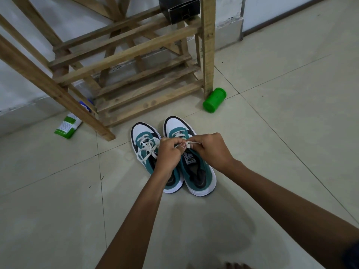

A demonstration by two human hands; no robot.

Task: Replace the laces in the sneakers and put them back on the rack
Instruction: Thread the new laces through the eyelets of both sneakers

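Two teal, white and black sneakers stand side by side on the tiled floor, toes toward the rack. The left sneaker (pixel 142 139) carries a white lace tied in a loose bow (pixel 147 147). Over the right sneaker (pixel 196 171), my left hand (pixel 168 154) and my right hand (pixel 210 150) each pinch a strand of its white lace (pixel 187 145) above the tongue. Both hands have curled fingers and nearly touch. The hands hide most of that lace.
The wooden slatted shoe rack (pixel 136 74) stands just beyond the sneakers, with a black box (pixel 179 8) on an upper shelf. A green cylindrical container (pixel 214 100) lies by the rack's right leg. A green and white packet (pixel 68 126) lies at the left leg.
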